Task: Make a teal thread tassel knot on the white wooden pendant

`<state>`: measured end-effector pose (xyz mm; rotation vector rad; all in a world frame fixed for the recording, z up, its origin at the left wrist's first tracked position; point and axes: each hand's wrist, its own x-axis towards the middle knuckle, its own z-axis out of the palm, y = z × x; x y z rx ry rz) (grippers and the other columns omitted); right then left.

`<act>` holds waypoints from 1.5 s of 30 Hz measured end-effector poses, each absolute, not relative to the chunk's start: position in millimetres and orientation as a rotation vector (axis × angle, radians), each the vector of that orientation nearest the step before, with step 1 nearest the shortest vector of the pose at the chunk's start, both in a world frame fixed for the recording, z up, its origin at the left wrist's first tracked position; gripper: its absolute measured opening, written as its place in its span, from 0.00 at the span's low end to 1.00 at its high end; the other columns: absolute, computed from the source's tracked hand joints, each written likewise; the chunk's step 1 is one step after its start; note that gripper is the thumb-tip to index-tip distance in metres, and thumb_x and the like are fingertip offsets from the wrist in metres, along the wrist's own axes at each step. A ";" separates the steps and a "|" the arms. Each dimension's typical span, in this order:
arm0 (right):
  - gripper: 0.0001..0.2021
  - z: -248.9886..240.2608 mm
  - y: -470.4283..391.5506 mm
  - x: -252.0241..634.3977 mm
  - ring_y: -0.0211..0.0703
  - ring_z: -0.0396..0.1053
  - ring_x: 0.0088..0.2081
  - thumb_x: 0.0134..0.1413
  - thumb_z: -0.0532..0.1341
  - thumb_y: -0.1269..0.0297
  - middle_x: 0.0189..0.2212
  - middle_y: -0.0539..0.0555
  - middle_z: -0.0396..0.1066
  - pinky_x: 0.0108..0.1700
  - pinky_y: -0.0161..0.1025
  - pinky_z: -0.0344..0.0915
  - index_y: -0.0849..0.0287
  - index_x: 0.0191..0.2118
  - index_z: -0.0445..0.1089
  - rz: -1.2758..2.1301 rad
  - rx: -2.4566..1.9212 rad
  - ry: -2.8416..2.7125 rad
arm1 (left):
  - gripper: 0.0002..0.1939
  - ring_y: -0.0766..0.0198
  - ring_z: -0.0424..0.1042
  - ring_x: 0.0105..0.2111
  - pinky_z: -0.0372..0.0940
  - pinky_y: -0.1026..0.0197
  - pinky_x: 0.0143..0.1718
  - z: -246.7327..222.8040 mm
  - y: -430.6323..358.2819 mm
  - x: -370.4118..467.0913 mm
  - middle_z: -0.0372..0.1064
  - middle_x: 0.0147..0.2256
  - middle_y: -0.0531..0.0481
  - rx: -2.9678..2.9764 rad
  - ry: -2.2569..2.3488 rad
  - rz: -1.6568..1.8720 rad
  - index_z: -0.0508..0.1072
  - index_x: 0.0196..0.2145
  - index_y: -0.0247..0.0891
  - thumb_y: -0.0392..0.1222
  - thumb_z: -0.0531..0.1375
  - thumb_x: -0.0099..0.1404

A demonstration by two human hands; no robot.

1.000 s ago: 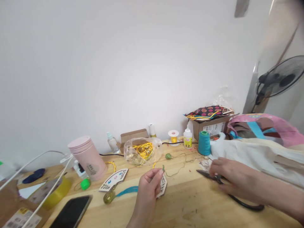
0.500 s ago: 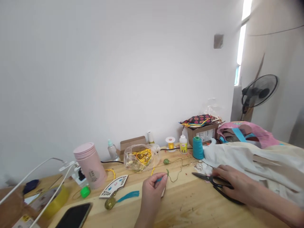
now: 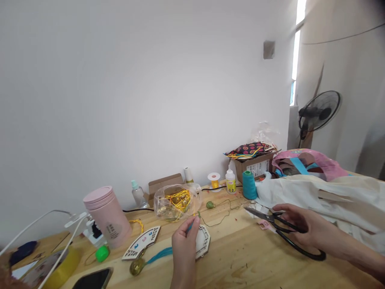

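Observation:
My left hand point(image 3: 185, 241) is closed in a pinch on a green thread point(image 3: 198, 215), with a bit of blue showing between the fingers. A white octagonal openwork piece point(image 3: 203, 242) lies just behind and right of this hand. The thread trails over the table to a small green ball of thread point(image 3: 209, 204). To the left, a gold bell point(image 3: 137, 266) has a teal tassel point(image 3: 159, 254) whose end passes behind my left hand. My right hand point(image 3: 305, 224) grips black scissors point(image 3: 281, 224) by the handles, their blades pointing left. A white fan-shaped panel point(image 3: 142, 243) lies behind the bell.
A pink canister point(image 3: 108, 218), a green cap point(image 3: 102, 253) and a phone point(image 3: 94, 279) are at left. Along the wall stand a plastic bag of yellow cords point(image 3: 179, 200), a glue bottle point(image 3: 231, 181) and a teal thread cone point(image 3: 249, 185). White fabric point(image 3: 303, 192) covers the right side.
My right hand has taken up the scissors by the handles, and they look raised from the table. My left hand has shifted, so more of the octagonal piece shows. The view has turned slightly.

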<state>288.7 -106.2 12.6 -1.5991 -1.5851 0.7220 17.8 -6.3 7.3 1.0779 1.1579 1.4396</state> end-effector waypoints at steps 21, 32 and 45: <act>0.16 56.8 -58.0 214.3 0.47 0.68 0.29 0.38 0.62 0.50 0.28 0.52 0.69 0.26 0.36 0.56 0.56 0.31 0.70 0.011 -1.713 -2.384 | 0.11 0.61 0.72 0.30 0.68 0.65 0.32 -8.0 -4.9 17.5 0.74 0.29 0.47 1.660 1.144 1.273 0.76 0.27 0.37 0.46 0.60 0.50; 0.07 64.9 -55.6 209.4 0.44 0.67 0.24 0.38 0.61 0.61 0.22 0.52 0.71 0.21 0.34 0.47 0.57 0.27 0.71 -0.180 -1.703 -2.486 | 0.09 0.61 0.71 0.27 0.66 0.66 0.28 -5.2 -10.5 18.7 0.74 0.27 0.47 1.711 1.159 1.229 0.76 0.26 0.38 0.45 0.60 0.50; 0.07 64.9 -52.9 209.3 0.46 0.68 0.25 0.38 0.60 0.63 0.23 0.54 0.72 0.22 0.34 0.50 0.58 0.27 0.71 -0.186 -1.721 -2.546 | 0.08 0.62 0.70 0.25 0.64 0.67 0.27 -1.5 -13.2 20.2 0.73 0.26 0.48 1.712 1.132 1.224 0.77 0.25 0.39 0.45 0.60 0.51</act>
